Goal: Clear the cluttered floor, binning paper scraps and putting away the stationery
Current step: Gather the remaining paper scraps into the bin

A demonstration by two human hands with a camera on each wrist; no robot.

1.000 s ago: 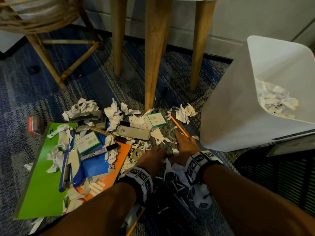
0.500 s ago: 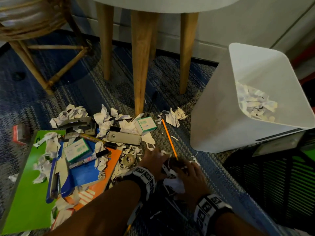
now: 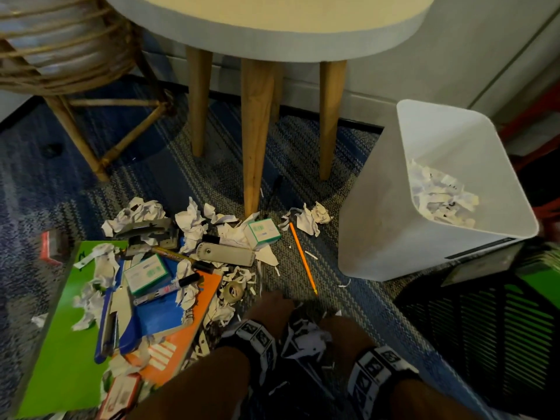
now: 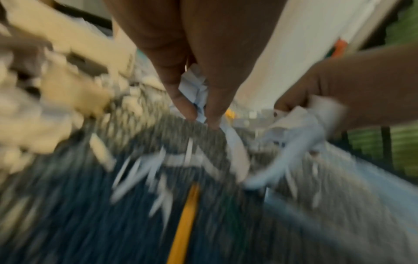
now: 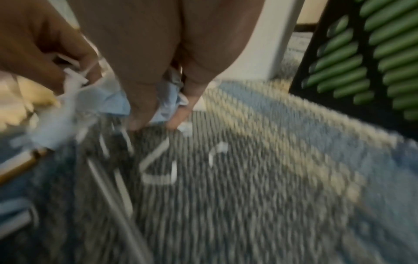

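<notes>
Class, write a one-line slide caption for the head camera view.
Both hands, left hand and right hand, gather paper scraps off the carpet beside a white bin.

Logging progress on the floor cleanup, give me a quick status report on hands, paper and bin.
Left hand and right hand both gripping paper scraps. White bin already partly filled. Orange pencil lying between hands and bin.

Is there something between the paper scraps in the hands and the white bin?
Nothing visible blocks it. The paper scraps sit between both hands, the white bin is open-topped, and only flat carpet with an orange pencil lies between.
</notes>
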